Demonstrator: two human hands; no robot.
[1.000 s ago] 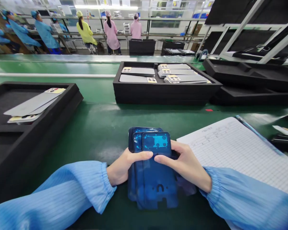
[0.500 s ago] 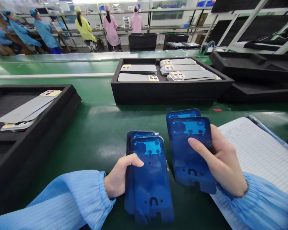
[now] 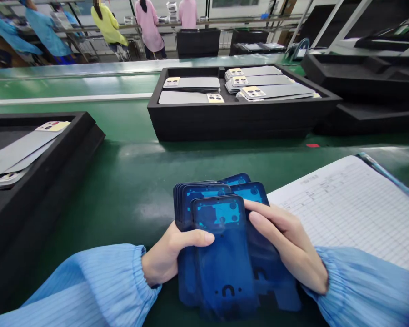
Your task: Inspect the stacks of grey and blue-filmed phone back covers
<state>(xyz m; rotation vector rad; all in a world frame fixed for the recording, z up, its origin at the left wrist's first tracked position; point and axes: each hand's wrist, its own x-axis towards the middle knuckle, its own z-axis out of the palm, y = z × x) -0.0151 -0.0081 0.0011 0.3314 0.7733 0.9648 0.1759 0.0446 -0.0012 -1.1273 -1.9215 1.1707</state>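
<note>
My left hand [image 3: 179, 250] grips a fanned stack of blue phone-shaped panels [image 3: 225, 259], its thumb lying across the top one. Behind and to the right of that stack, more blue panels [image 3: 272, 272] lie partly covered by it and by my right hand [image 3: 289, 240]. My right hand has its fingertips at the upper right edge of the front panel, fingers close together over the rear panels. Whether its hidden fingers hold those rear panels underneath cannot be fully seen. Each panel shows lighter blue patches near its top.
A black tray [image 3: 238, 122] with grey panels stands ahead; another black tray [image 3: 82, 150] is at the left. More black trays [image 3: 368, 111] sit at the right. An open notebook [image 3: 354, 204] lies beside my right hand. People in coloured coats are in the background.
My right hand has moved left and down with its panels, which now overlap behind the left stack. The view has tilted downward slightly.
</note>
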